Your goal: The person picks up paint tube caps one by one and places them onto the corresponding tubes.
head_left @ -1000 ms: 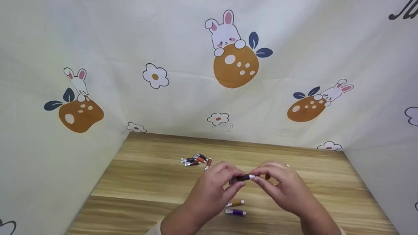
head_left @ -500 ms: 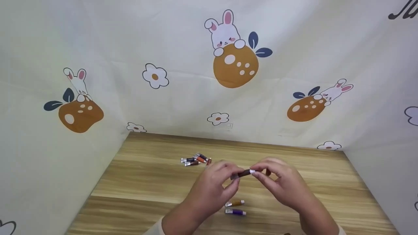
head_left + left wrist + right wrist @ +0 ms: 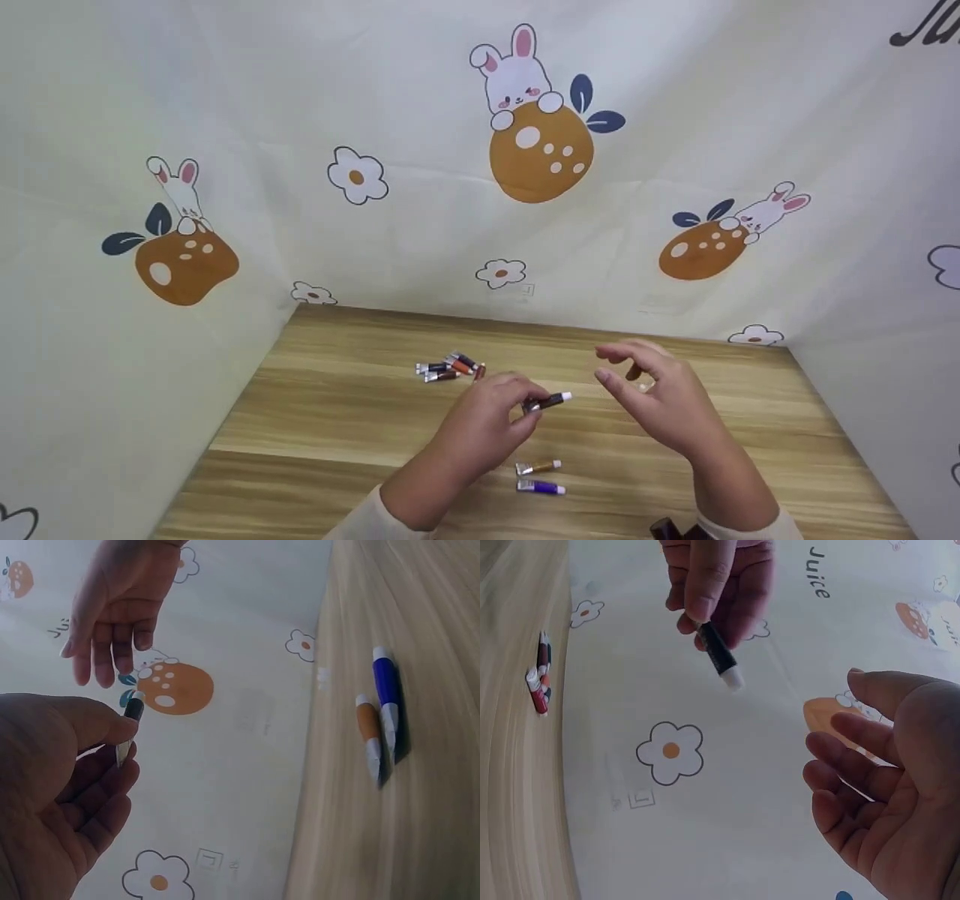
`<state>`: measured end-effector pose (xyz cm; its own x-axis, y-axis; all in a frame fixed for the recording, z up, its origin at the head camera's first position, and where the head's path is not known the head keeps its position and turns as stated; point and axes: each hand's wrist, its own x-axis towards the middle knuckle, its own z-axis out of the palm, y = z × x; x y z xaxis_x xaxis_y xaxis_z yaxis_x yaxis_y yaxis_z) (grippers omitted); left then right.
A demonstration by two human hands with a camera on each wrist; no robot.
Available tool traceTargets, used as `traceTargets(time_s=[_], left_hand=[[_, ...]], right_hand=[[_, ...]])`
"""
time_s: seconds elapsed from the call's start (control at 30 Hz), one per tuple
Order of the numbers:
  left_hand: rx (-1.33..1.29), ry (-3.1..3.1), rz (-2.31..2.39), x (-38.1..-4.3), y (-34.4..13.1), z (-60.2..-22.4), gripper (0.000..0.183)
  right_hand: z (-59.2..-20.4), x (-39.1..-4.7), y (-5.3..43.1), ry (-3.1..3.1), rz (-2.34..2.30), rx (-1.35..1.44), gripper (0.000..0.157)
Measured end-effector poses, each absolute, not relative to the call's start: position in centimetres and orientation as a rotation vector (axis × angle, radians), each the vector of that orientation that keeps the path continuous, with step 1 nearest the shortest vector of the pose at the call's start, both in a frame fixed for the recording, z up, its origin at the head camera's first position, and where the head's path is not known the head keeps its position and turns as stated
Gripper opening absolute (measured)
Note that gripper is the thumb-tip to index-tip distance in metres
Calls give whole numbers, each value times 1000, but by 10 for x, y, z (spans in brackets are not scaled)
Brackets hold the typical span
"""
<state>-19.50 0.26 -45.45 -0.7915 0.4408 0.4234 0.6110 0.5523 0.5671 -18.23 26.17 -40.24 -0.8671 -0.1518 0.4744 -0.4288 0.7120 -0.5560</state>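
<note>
Left hand (image 3: 487, 420): grip clamped on black tube (image 3: 553, 400), white-capped, above table (image 3: 337, 420). Right hand (image 3: 667, 397): grip apart, near tube. Ochre tube (image 3: 540, 467), purple tube (image 3: 541, 487): side by side on table. Tube cluster (image 3: 460, 366): beyond left hand.

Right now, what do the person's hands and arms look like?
Left hand and right hand: bare, no gloves or rings visible. Pale cream left sleeve and right sleeve, both short of the wrists. Dark object by right sleeve: unclear.
</note>
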Motion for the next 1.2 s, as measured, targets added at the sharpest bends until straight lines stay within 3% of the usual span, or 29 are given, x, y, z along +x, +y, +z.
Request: traceTargets(time_s=[0.33,1.2], left_hand=[[-908,-2780,-1025,-210,5,-479,13],[-1010,-2963,-937,-218,4,-511,16]], right_hand=[[-418,-211,283,-2578,1028,357,27],[-492,-280,364,-2700,1128,-36,58]])
